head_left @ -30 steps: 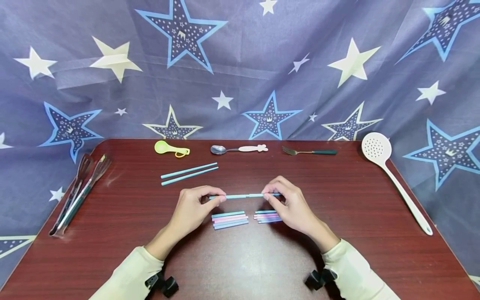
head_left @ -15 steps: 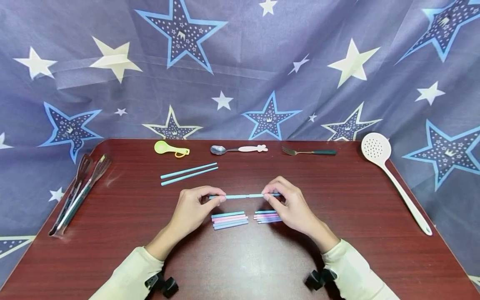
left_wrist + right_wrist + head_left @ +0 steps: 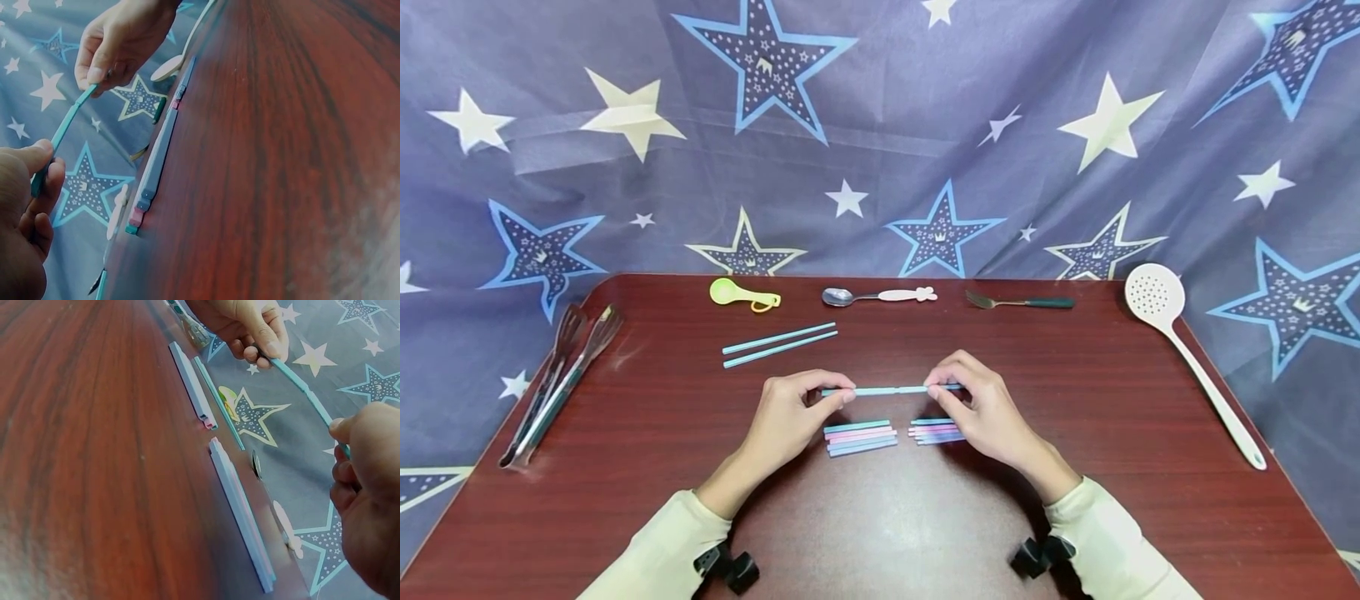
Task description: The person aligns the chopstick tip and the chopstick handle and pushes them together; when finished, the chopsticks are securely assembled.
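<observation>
In the head view my left hand (image 3: 790,412) pinches a light-blue chopstick piece (image 3: 876,391) between thumb and fingertips. My right hand (image 3: 979,406) pinches a second light-blue chopstick piece (image 3: 913,389) the same way. Held above the table, the two pieces meet end to end, with a small notch at the joint. The right wrist view shows a slight bend where they meet, near the narrower end (image 3: 306,390). Below the hands lie two bundles of short blue, pink and purple pieces: a left bundle (image 3: 860,438) and a right bundle (image 3: 934,431), partly hidden by my right hand.
Two long blue chopsticks (image 3: 778,337) lie behind my left hand. Along the back edge are a green measuring spoon (image 3: 741,294), a spoon (image 3: 880,296) and a fork (image 3: 1022,302). Tongs (image 3: 561,387) lie far left, a white skimmer (image 3: 1195,367) far right, before a star-patterned curtain (image 3: 880,125).
Both hands keep their grips nearly still. My left hand has edged slightly right, and the two pieces line up a little straighter at the joint.
</observation>
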`<control>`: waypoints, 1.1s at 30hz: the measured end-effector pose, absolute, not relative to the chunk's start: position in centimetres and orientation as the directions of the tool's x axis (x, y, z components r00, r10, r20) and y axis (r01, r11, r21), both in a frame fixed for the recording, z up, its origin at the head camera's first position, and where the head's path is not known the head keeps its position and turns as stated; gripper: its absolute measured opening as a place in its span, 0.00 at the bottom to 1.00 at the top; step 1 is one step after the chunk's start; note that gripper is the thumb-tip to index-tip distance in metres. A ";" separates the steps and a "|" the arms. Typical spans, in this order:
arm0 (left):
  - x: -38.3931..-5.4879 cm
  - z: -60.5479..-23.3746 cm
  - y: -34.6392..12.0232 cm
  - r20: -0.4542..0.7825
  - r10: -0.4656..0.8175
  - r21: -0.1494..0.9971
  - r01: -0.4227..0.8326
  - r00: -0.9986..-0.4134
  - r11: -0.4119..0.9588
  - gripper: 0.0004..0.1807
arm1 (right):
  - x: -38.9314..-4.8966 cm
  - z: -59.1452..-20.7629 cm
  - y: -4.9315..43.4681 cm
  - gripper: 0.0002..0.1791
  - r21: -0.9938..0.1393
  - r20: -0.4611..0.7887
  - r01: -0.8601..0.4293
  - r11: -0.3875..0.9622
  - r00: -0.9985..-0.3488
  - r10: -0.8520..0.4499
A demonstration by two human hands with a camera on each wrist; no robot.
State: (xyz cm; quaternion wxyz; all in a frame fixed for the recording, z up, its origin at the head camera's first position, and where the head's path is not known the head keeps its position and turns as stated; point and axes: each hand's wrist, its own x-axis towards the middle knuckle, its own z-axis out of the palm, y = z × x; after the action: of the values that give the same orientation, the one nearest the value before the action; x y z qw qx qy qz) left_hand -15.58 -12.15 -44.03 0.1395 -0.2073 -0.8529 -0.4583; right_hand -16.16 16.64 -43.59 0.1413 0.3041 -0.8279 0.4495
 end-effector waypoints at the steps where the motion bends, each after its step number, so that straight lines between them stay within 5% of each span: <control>1: -15.6 -44.0 -12.1 0.431 0.226 0.724 0.485 -0.873 0.491 0.05 | -16.2 -43.5 16.7 0.06 -0.657 0.509 -0.633 0.410 -0.773 -0.378; 33: -15.1 -43.3 -11.6 0.388 0.274 0.747 0.475 -0.880 0.466 0.05 | -16.0 -43.6 16.5 0.07 -0.661 0.485 -0.610 0.437 -0.792 -0.371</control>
State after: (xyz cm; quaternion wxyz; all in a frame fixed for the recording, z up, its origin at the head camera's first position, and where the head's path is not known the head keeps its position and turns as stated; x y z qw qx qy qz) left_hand -15.09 -11.63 -43.28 0.1072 -0.2204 -0.8495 -0.4672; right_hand -15.97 16.50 -43.57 0.1351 0.2932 -0.8367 0.4423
